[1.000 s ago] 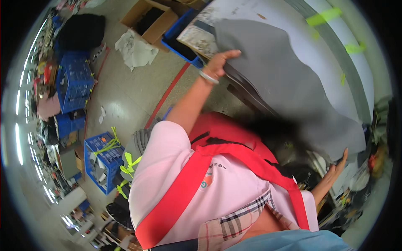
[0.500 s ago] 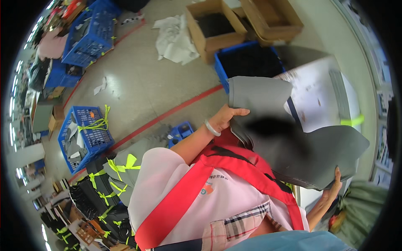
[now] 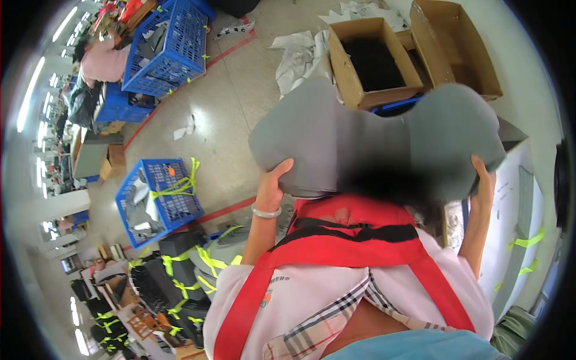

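A wide grey sheet [image 3: 300, 132] with rounded, wing-like ends is held up before my chest. It may be a thin stack, since layered edges show at its lower left. My left hand [image 3: 273, 186] is closed on its lower left edge, thumb on top, with a pale bangle at the wrist. My right hand [image 3: 483, 174] grips its right edge, thumb up and fingers mostly hidden beneath. A dark, blurred patch covers the sheet's lower middle.
A white table [image 3: 495, 234] with a tied grey bundle [image 3: 523, 231] stands at my right. Ahead are cardboard boxes [image 3: 360, 96] and crumpled white sheeting [image 3: 300, 57]. Blue crates [image 3: 186, 213] and bundles tied with yellow-green strips [image 3: 177, 267] lie left. Another person [image 3: 105, 63] is far left.
My body has turned leftward, away from the white table. The grey sheet has come round from my right to in front of me, more level and spread between both hands.
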The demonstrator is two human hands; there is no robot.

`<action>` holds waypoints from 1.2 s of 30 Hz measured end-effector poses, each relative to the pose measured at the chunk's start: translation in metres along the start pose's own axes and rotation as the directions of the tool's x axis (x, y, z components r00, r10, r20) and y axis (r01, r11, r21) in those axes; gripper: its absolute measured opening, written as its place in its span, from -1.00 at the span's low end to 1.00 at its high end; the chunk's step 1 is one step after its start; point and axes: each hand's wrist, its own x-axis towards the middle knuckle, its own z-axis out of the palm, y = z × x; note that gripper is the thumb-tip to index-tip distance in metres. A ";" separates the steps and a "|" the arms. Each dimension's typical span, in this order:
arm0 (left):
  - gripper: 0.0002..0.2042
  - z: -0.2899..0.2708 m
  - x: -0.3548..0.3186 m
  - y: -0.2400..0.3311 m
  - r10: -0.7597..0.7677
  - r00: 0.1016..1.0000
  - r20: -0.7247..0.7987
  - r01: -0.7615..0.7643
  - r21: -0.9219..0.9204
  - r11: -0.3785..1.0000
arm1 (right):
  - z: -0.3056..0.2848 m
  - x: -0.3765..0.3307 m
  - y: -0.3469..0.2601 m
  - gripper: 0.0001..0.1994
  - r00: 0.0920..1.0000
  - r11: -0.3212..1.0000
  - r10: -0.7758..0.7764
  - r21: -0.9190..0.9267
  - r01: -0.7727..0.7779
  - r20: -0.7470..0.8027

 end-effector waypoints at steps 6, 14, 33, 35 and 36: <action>-0.45 -0.007 0.060 0.098 0.188 0.949 -0.255 -0.173 0.079 0.982 | 0.196 0.116 -0.041 -0.41 0.959 0.998 0.035 0.040 -0.048 0.280; -0.51 -0.058 0.194 0.180 0.197 0.908 -0.371 -0.191 0.053 0.980 | 0.424 0.212 -0.085 -0.45 0.856 0.996 -0.012 0.078 -0.033 0.516; -0.48 -0.079 0.658 0.460 0.098 0.995 -0.001 -0.097 0.119 0.988 | 0.762 0.398 -0.153 -0.43 0.987 0.997 -0.060 0.063 0.052 0.147; -0.48 -0.063 0.715 0.472 0.106 0.994 0.002 -0.105 0.135 0.985 | 0.793 0.447 -0.158 -0.47 0.989 0.998 -0.027 0.052 0.020 0.146; -0.48 -0.051 0.743 0.485 0.109 0.994 0.001 -0.108 0.159 0.981 | 0.809 0.474 -0.159 -0.49 0.989 0.998 0.001 0.059 -0.009 0.145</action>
